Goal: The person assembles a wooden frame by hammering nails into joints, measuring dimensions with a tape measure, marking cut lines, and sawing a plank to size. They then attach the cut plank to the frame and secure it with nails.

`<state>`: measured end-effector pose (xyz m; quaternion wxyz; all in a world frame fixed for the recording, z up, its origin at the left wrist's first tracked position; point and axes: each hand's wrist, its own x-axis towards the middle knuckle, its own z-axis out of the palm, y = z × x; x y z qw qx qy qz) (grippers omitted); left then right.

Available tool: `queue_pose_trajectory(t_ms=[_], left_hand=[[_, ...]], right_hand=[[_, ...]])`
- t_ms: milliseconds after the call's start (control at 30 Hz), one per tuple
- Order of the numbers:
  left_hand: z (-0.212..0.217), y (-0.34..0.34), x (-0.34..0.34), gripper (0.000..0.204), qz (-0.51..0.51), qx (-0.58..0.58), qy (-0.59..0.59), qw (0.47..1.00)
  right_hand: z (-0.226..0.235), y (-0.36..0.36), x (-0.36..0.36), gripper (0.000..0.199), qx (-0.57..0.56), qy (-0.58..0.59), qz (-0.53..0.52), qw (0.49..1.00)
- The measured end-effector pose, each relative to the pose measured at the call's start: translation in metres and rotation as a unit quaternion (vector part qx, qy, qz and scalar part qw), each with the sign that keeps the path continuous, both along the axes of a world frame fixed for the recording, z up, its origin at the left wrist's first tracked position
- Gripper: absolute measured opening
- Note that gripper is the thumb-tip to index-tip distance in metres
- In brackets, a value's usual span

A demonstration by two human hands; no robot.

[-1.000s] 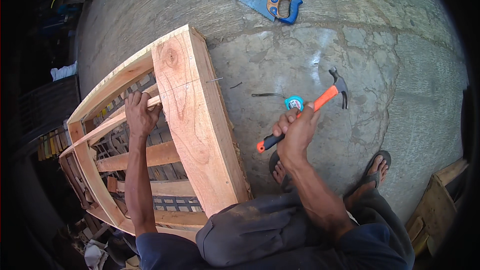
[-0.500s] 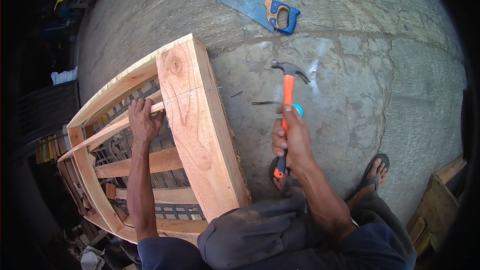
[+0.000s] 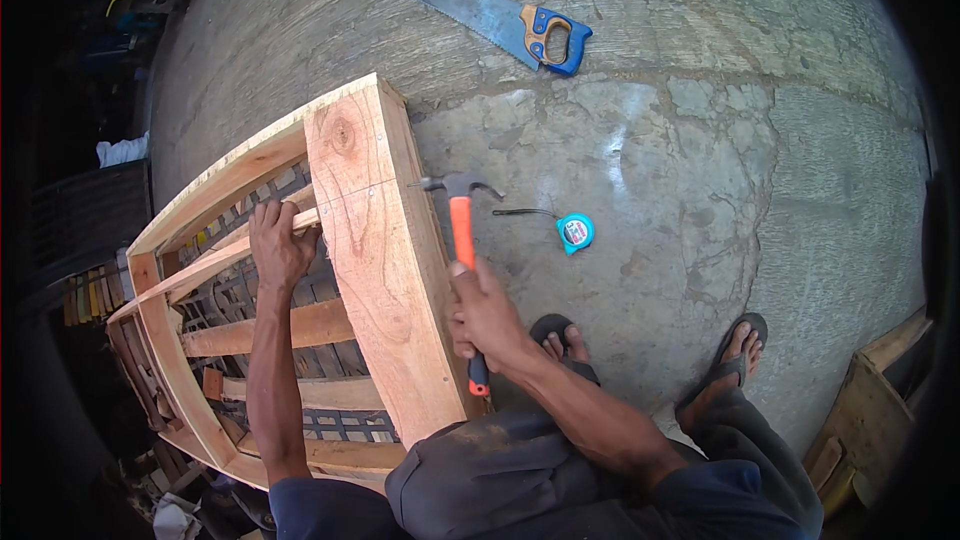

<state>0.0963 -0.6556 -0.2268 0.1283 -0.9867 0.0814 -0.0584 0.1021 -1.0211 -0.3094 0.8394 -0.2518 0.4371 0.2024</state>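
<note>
We find a large wooden frame (image 3: pixel 270 310) standing on the concrete floor (image 3: pixel 700 140), with a wide plank (image 3: pixel 385 260) set along its right side and narrower slats crossing inside it. The person stands at the frame's near end, sandalled feet on the floor just right of it.

The left hand (image 3: pixel 280 245) is closed around a thin slat (image 3: pixel 215 260) where it meets the plank, holding it in place. The right hand (image 3: pixel 485 315) has a full, closed grip on the orange handle of a claw hammer (image 3: pixel 460 230); the hammer head is at the plank's right edge, level with a pencil line across the board.

In our judgement the step in hand is nailing through the plank into the slat end. Whether a nail is under the head we cannot tell. The next blow calls for a square strike and a steady slat.

Nearby, a blue tape measure (image 3: pixel 575 232) lies just right of the hammer, and a handsaw (image 3: pixel 500 20) lies well apart up the floor. Neither obstructs the swing; the feet stand close beneath the hammer arm.
</note>
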Motion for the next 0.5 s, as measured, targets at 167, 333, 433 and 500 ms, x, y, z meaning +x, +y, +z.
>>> queue_pose_trajectory(t_ms=[167,333,433,500], left_hand=[[0.000,0.004,-0.002,0.035,0.011,-0.005,0.008,1.000],[0.001,0.005,-0.001,0.036,0.010,0.003,0.009,1.000],[0.003,0.004,0.000,0.037,0.002,-0.007,0.007,1.000],[-0.001,-0.002,0.003,0.038,0.008,-0.007,0.012,1.000]], right_hand=[[-0.003,-0.003,-0.001,0.027,0.037,-0.032,0.064,0.997],[0.032,0.040,-0.030,0.021,0.100,-0.020,0.250,0.963],[0.001,0.021,-0.022,0.023,0.159,-0.069,0.152,0.973],[-0.069,0.035,-0.034,0.026,0.134,-0.112,-0.182,0.968]])
